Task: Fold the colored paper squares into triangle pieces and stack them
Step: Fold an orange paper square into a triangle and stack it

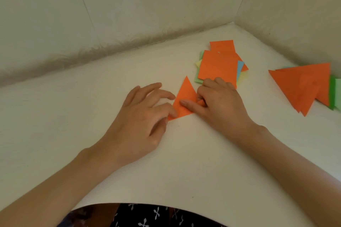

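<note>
— White tabletop in a corner of pale walls, that's where we sit. What do we have under our hands?
— An orange triangle, lying flat between them, its tip pointing away from us.
— And our left hand?
— Fingers loosely spread, tips pressing down on the triangle's near left corner; nothing gripped.
— Our right hand?
— Thumb laid along the paper, the other fingers curled, with a small fold of the orange pinched between thumb and fingers.
— Behind it?
— The pile of paper squares, orange on top, green, yellow and blue edges peeking out; our right knuckles overlap its near edge.
— Finished ones?
— A stack of folded triangles far right, well apart from our hands, orange on top, green paper showing under it at the frame's edge.
— At the bottom?
— Our dark patterned garment below the table's rim.
</note>
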